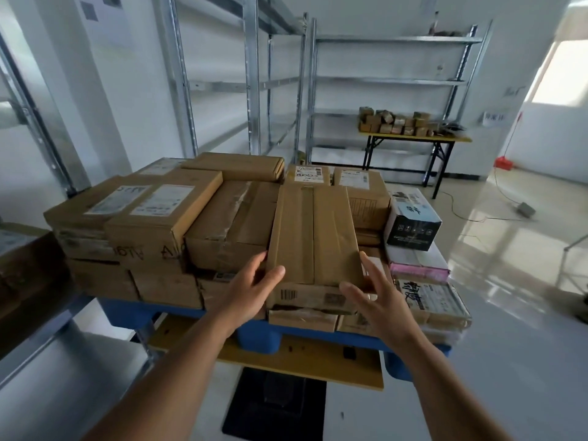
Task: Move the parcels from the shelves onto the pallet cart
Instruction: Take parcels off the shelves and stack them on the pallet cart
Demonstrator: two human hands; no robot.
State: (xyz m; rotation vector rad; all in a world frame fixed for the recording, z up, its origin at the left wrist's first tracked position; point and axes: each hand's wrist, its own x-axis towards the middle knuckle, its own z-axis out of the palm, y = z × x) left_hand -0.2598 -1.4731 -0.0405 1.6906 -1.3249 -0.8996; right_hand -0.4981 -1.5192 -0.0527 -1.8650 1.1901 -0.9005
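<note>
- Daylight floods the storeroom from a doorway (563,68) at upper right, blown out to near white with no detail inside it.
- The glossy floor (509,237) below that opening carries a broad pale glare and soft reflections.
- The white walls and metal shelving (391,81) read cool and evenly lit, slightly hazy and soft in the distance.
- Cardboard parcels (313,230) at centre are the sharpest area; their near faces fall into mild shade.
- Wide-angle distortion bows the shelf uprights at left (178,74) and stretches both forearms toward the lower corners.
- The lower left edge is smeared and soft.
- A dark mat (273,405) below the stack lies in dim shadow.
</note>
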